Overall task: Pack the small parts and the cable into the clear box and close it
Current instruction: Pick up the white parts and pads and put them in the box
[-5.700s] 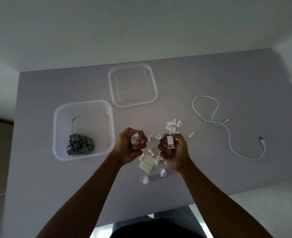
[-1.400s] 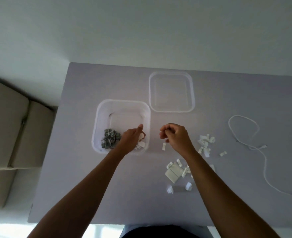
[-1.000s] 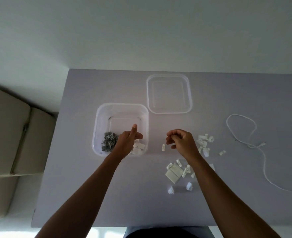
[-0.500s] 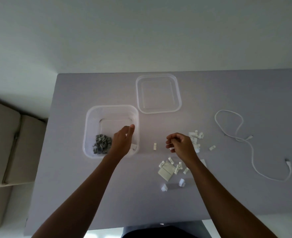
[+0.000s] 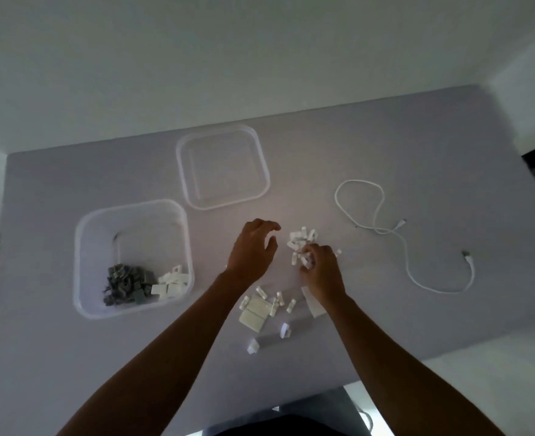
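The clear box (image 5: 80, 247) stands open at the left, holding a heap of grey parts (image 5: 124, 283) and a few white parts (image 5: 171, 283) in its near corner. Its clear lid (image 5: 223, 166) lies flat behind it. My left hand (image 5: 252, 250) hovers over the table right of the box, fingers spread, holding nothing. My right hand (image 5: 321, 272) is curled on small white parts at the near edge of a white pile (image 5: 301, 240). More white parts (image 5: 260, 309) lie scattered between my forearms. The white cable (image 5: 395, 234) lies in loops at the right.
The grey table (image 5: 401, 136) ends at a pale wall behind and a near edge by my body. Two stray white clips (image 5: 285, 329) sit close to the front. A beige cushion shows at the far left.
My left hand has left the box, where white parts now lie, and moved right over the table. My right hand has reached forward into the white pile and closed on parts.
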